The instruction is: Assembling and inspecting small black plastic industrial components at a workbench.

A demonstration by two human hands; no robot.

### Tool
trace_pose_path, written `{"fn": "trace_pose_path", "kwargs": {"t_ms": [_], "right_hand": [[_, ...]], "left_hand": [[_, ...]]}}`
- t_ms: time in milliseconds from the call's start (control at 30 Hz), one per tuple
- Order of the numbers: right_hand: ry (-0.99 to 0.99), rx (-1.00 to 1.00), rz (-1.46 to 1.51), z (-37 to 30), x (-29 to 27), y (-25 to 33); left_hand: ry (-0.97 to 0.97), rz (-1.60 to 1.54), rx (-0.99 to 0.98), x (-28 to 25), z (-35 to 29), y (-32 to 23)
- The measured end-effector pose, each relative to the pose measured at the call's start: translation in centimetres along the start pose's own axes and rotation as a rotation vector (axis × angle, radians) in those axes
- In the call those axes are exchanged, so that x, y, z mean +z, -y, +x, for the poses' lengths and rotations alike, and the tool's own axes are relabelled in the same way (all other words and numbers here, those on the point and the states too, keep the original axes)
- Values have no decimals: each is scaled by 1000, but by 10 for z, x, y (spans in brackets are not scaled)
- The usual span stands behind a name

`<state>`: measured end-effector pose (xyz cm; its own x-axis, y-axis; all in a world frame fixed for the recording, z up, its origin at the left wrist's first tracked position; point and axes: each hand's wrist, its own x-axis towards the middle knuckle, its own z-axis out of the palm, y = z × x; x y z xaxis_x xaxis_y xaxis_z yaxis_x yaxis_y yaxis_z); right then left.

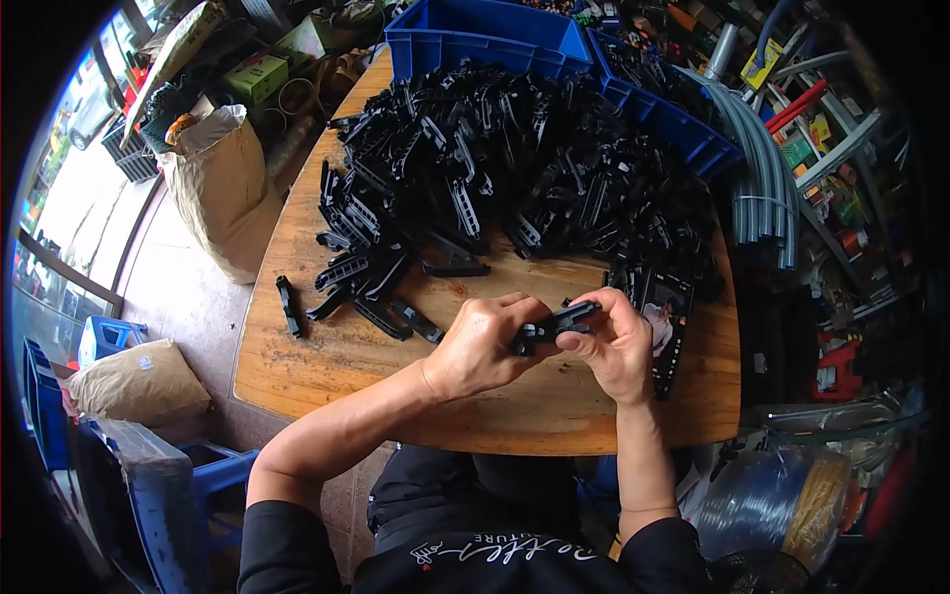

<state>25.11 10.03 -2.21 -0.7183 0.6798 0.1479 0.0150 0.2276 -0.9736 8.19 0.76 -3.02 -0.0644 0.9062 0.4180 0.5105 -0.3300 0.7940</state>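
Between my two hands is a black plastic part (566,322), held over the near part of the wooden table (475,416). My left hand (485,342) is closed on its left end, with the fingers curled round it. The thumb and fingers of my right hand (616,342) pinch its other end. A large heap of similar black plastic parts (465,203) covers the far half of the table. One loose black part (288,306) lies apart near the left edge. Just right of my right hand, a phone (665,327) with a lit screen lies against the heap.
Behind the heap stands a blue plastic bin (485,45), with another blue bin (673,129) at the right edge. A brown paper sack (223,188) stands on the floor at the left, near a blue stool (168,495). Grey hoses (757,178) hang at the right.
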Motion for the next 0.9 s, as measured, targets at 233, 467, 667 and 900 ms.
{"fn": "trace_pose_path", "kwargs": {"t_ms": [233, 467, 667, 900], "right_hand": [[-46, -140, 56, -1, 6, 5], [-42, -246, -182, -2, 3, 0], [127, -210, 94, 6, 4, 5], [-74, -379, -285, 11, 3, 2]], "left_hand": [[3, -87, -31, 2, -6, -3], [148, -91, 18, -5, 0, 7], [93, -91, 42, -6, 1, 4], [-35, 53, 109, 0, 4, 6]]}}
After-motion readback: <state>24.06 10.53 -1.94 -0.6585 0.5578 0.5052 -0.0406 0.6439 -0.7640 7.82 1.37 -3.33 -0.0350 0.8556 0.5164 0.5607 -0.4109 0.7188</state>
